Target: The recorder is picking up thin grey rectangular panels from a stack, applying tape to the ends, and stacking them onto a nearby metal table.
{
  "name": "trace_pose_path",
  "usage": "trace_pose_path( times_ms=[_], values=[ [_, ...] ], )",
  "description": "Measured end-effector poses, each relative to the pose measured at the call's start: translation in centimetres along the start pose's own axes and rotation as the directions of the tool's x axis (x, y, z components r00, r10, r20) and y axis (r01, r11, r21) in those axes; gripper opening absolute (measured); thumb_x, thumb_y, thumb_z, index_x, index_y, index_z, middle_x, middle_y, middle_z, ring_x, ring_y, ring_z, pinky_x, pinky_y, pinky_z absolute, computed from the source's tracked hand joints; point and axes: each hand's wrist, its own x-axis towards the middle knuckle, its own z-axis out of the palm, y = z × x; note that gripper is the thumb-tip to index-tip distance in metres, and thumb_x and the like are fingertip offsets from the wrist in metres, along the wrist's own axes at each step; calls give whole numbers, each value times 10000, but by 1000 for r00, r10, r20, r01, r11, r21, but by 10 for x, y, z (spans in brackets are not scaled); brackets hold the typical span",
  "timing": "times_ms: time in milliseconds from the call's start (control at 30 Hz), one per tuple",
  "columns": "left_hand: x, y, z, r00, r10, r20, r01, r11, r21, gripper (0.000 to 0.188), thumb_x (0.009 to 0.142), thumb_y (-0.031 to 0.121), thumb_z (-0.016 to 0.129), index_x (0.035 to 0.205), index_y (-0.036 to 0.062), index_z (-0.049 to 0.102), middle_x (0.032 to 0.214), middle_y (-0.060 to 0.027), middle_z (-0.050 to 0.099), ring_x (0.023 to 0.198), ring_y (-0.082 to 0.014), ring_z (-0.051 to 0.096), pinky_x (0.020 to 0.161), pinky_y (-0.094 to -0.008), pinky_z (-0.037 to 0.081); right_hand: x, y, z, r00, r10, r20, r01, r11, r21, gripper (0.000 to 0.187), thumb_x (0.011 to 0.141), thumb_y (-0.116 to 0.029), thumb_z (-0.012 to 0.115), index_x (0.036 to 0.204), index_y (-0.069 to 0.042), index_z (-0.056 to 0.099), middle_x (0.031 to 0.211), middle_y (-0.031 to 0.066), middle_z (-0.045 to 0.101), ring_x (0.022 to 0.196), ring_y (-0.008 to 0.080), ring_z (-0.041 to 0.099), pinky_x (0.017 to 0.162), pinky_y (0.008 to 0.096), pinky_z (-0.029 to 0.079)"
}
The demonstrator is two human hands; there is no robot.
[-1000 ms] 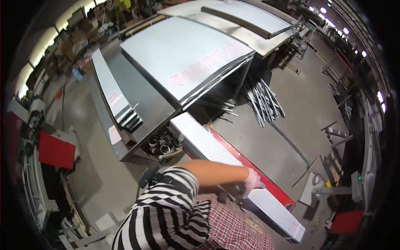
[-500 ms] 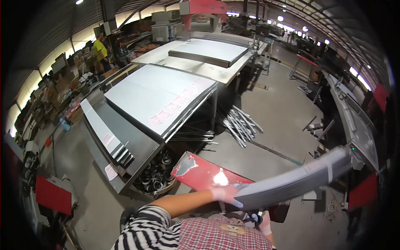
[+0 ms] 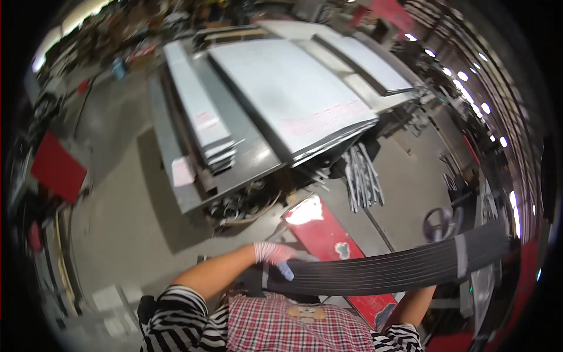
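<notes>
A long bundle of dark grey flat strips (image 3: pixel 375 273) lies across in front of my body, bound with pale tape bands (image 3: pixel 461 256). My left hand (image 3: pixel 277 256), in a pale pink glove with blue fingertips, grips the bundle near its left end, fingers over the upper edge. My right forearm (image 3: pixel 417 305) rises to the bundle's underside right of its middle; the right hand itself is hidden behind the strips. Beneath the bundle runs a red metal beam (image 3: pixel 325 226) with worn patches. The bundle's far right end reaches toward the machine side.
Ahead stands a metal table (image 3: pixel 258 161) with stacked white sheets (image 3: pixel 293 88) and a narrow stack of white strips (image 3: pixel 196 105). A bin of dark rings (image 3: pixel 243 205) sits under its near corner. Thin metal bars (image 3: pixel 363 176) hang beside it. A handwheel (image 3: pixel 440 223) stands at right.
My view has turned right and down. The bundle has rolled so its layered dark side faces me. My left hand is nearer its left end; my right hand has gone behind it.
</notes>
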Motion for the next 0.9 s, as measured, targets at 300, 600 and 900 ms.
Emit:
trace_pose_path(
  times_ms=[300,600,900],
  values=[
    [-173,-92,-10,759,64,-647,-2,995,97,1034,627,222,938,1514,162,409,1544,-107,432,1413,-284,399,1162,-427,348,5,101,129,368,768,524,-619,623,-478,351,1017,-240,542,1258,15,567,1193,178,619,1086,235,611,860,367,553],
    [-138,-85,72,158,493,-855,260,815,518,927,551,345,841,1356,45,493,1298,-188,544,1242,-390,511,1123,-522,349,-198,223,124,-129,631,765,-34,768,-640,816,751,-373,839,1408,-29,498,1375,149,574,1308,303,516,1134,421,368],
    [-149,-41,65,271,473,-838,171,834,525,829,512,278,802,1261,45,536,1248,-171,578,1211,-382,531,1042,-483,422,-184,187,173,-239,906,350,-900,-72,-430,513,986,-423,529,1346,-57,537,1322,143,589,1162,258,607,1006,453,493]
  ],
)
